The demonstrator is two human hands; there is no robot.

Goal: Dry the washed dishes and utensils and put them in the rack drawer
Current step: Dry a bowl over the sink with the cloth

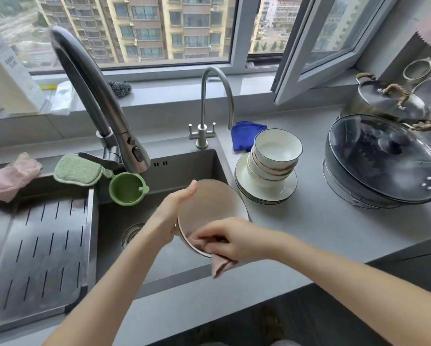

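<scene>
Fingers of my right hand pinch a pink cloth against the 6 o'clock rim of a plate, tilted face toward me over the sink. My left hand grips its 9 o'clock edge; stacked bowls stand at 2 o'clock.

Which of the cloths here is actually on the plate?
The dusty-pink cloth gripped by the right hand, pressed on the plate. The blue cloth lies untouched on the counter by the small tap.
</scene>
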